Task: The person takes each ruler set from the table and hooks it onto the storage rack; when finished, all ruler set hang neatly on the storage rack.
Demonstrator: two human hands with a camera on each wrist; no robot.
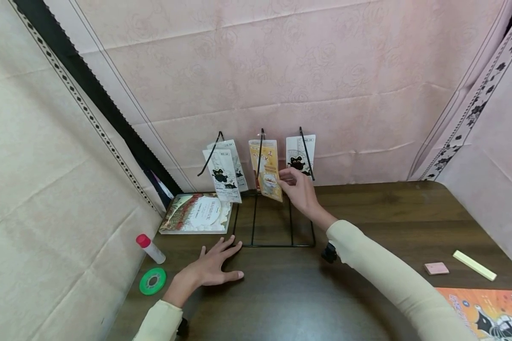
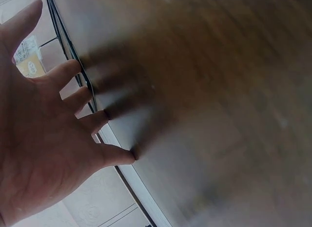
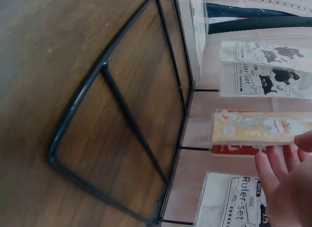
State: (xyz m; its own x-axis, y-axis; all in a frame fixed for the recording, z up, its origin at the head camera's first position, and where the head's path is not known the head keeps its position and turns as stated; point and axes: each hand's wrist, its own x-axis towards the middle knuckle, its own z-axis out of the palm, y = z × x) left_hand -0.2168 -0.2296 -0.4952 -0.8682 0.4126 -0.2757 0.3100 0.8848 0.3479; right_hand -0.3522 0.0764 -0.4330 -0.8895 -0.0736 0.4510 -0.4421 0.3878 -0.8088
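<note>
A black wire display rack (image 1: 277, 246) stands at the back of the table with packets hanging from its hooks. My right hand (image 1: 299, 192) pinches the lower right edge of a yellow cartoon-printed packet (image 1: 269, 177) on the middle hook. Behind it, a red packet (image 3: 236, 149) shows in the right wrist view. White ruler-set packets hang on the left hook (image 1: 224, 173), and another ruler-set packet (image 1: 297, 146) on the right one. My left hand (image 1: 211, 265) rests with spread fingers on the table, fingertips by the rack's front left corner; it holds nothing.
A book (image 1: 196, 215) lies left of the rack base. Nearer on the left are a glue stick (image 1: 151, 248) with a red cap and a green tape roll (image 1: 152, 281). To the right lie a pink eraser (image 1: 436, 268), a pale yellow strip (image 1: 474, 265) and an orange booklet (image 1: 490, 310).
</note>
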